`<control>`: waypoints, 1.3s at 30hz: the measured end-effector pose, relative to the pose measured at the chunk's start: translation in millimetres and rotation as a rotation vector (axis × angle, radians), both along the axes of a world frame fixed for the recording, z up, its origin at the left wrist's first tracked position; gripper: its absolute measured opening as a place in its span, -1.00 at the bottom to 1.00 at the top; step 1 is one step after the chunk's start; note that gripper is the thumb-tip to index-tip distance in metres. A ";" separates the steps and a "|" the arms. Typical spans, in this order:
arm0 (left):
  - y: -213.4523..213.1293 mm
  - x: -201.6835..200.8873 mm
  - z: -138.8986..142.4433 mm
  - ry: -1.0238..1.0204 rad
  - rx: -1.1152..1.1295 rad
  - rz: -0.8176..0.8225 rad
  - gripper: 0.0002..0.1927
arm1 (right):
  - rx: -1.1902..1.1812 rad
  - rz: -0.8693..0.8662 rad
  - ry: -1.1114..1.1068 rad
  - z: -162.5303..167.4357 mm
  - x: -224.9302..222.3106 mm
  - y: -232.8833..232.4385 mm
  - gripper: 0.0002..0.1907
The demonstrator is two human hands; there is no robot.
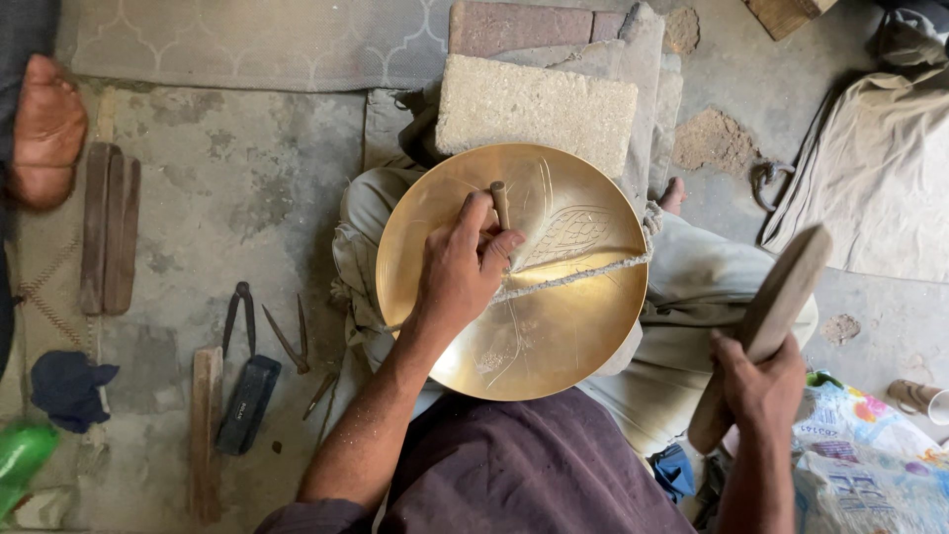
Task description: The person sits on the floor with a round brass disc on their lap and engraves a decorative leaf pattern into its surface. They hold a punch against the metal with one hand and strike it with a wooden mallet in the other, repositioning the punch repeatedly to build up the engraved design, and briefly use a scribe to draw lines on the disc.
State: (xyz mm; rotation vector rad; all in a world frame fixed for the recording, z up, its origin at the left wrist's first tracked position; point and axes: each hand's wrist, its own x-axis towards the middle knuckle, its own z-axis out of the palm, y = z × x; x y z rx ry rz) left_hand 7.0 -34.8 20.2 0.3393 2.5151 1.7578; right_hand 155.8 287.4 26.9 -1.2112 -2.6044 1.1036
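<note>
A round brass plate [554, 336] rests on my lap, tied down by a frayed cord [583, 277] across its middle. Leaf and line patterns are cut into its surface. My left hand [460, 272] presses on the plate and grips a short metal chisel [501, 203] standing upright with its tip on the brass. My right hand [761, 386] is raised to the right of the plate and holds a flat wooden mallet [771, 316], lifted well clear of the chisel.
A stone block [534, 109] and bricks lie just beyond the plate. On the floor to the left are wooden sticks [109, 227], dividers [237, 311], a dark sharpening block [247, 405] and small punches. Another person's foot [44, 129] is at far left. Printed bags [860, 455] sit at lower right.
</note>
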 end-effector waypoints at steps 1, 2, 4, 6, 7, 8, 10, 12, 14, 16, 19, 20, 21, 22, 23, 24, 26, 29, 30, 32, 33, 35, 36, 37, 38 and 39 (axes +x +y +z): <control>0.2 0.1 -0.4 0.044 -0.006 -0.012 -0.70 | -0.076 0.012 -0.024 10.1 -7.5 2.7 -0.49; 0.4 0.4 -0.5 0.087 -0.011 -0.023 -0.70 | 0.011 0.091 -0.003 20.3 -16.7 2.8 -0.49; 0.8 1.4 0.5 0.100 -0.023 -0.028 -0.71 | 0.165 0.241 0.040 43.6 -39.5 -2.3 -0.49; 1.2 2.9 2.3 0.038 -0.037 -0.019 -0.73 | 0.262 0.377 0.091 70.2 -65.2 -15.0 -0.51; 1.2 3.2 3.2 0.051 -0.051 -0.018 -0.72 | 0.297 0.443 0.124 83.1 -79.7 -24.4 -0.52; 1.5 4.1 3.8 0.063 -0.065 -0.016 -0.71 | 0.330 0.520 0.180 95.9 -93.8 -34.4 -0.53; 2.0 6.1 3.7 0.050 -0.089 -0.014 -0.69 | 0.370 0.668 0.290 117.1 -119.1 -55.3 -0.53; 2.7 7.6 1.5 0.008 -0.113 -0.016 -0.66 | 0.364 0.788 0.405 127.9 -140.7 -73.5 -0.55; 3.4 8.4 -2.2 0.064 -0.132 -0.007 -0.65 | 0.445 0.878 0.340 131.7 -153.4 -87.3 -0.63; 4.6 8.6 -5.9 0.120 -0.148 -0.001 -0.64 | 0.636 0.951 0.087 134.1 -159.8 -93.5 -0.72; 4.2 9.3 -8.0 0.138 -0.155 -0.002 -0.62 | 0.936 1.022 -0.028 134.6 -164.5 -97.6 -0.76; 4.3 9.0 -8.1 0.105 -0.141 -0.014 -0.61 | 0.835 0.981 -0.035 134.5 -165.0 -97.9 -0.75; 4.6 8.2 -7.5 0.073 -0.128 -0.023 -0.61 | 0.735 0.941 -0.039 134.9 -164.7 -97.4 -0.73; 4.6 7.7 -6.7 0.099 -0.159 -0.023 -0.62 | 0.632 0.904 -0.045 134.4 -164.0 -96.4 -0.72; 5.1 7.2 -5.6 0.123 -0.189 -0.027 -0.62 | 0.717 0.927 -0.053 134.3 -160.9 -93.3 -0.70; 5.2 5.9 -4.4 0.152 -0.219 -0.029 -0.63 | 0.803 0.948 -0.058 134.4 -154.2 -88.7 -0.68; 2.8 6.2 -0.1 0.122 -0.170 0.004 -0.69 | 0.765 0.917 -0.001 128.9 -138.4 -76.9 -0.65; -10.1 8.0 8.6 0.045 -0.020 0.075 -0.84 | 0.400 0.655 0.087 110.3 -102.4 -44.7 -0.58; -17.2 8.5 12.0 0.016 0.040 0.106 -0.87 | 0.276 0.517 0.069 97.0 -89.4 -37.0 -0.55; -31.0 11.2 19.3 -0.040 0.073 0.170 -0.82 | 0.143 0.316 0.004 70.5 -65.3 -21.1 -0.50; -37.4 13.5 23.2 -0.071 0.088 0.203 -0.79 | 0.133 0.254 -0.046 58.4 -53.9 -13.7 -0.50; -46.4 16.1 29.7 -0.100 0.057 0.231 -0.76 | 0.104 0.158 -0.100 37.0 -29.6 -4.5 -0.50; -48.5 16.4 32.2 -0.113 0.043 0.244 -0.74 | 0.085 0.127 -0.103 28.4 -17.8 -1.7 -0.50; -49.8 16.9 34.5 -0.118 0.042 0.248 -0.73 | 0.067 0.098 -0.107 21.5 -6.5 0.7 -0.50; -50.3 17.6 36.9 -0.126 0.041 0.252 -0.72 | 0.051 0.045 -0.143 15.8 4.3 1.8 -0.51; -49.9 17.8 38.8 -0.132 0.040 0.253 -0.70 | 0.036 -0.011 -0.179 10.9 14.1 1.8 -0.52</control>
